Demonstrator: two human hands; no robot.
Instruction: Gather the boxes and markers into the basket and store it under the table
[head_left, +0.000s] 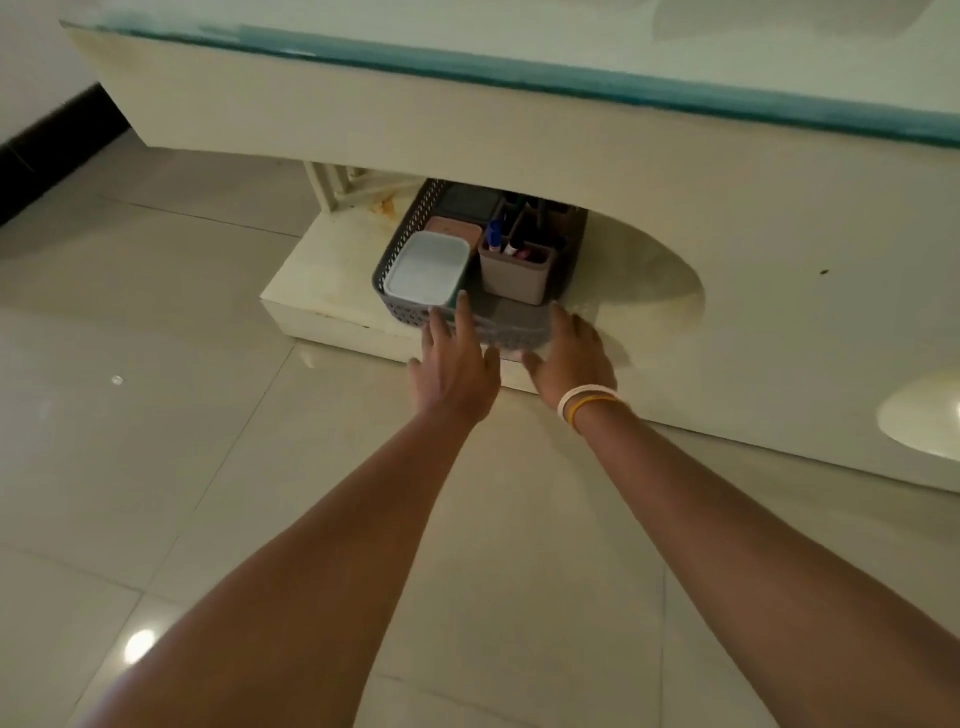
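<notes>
A grey perforated basket (400, 244) sits on the cream lower shelf (322, 291) under the table, partly inside the arched opening. It holds a white box (428, 267), a pink box (454, 231), a dark box (467, 202) and a tan holder (517, 275) with markers (496, 234) standing in it. My left hand (454, 364) has straight fingers against the basket's near wall. My right hand (571, 353), with wristbands, lies flat with its fingers at the basket's near right corner.
The cream table apron (519, 130) with a glass top (571, 78) overhangs the basket. A white lattice support (337, 187) stands behind the shelf on the left. Glossy floor tiles (156, 364) stretch in front. A second arched cut-out (924, 415) shows at the right edge.
</notes>
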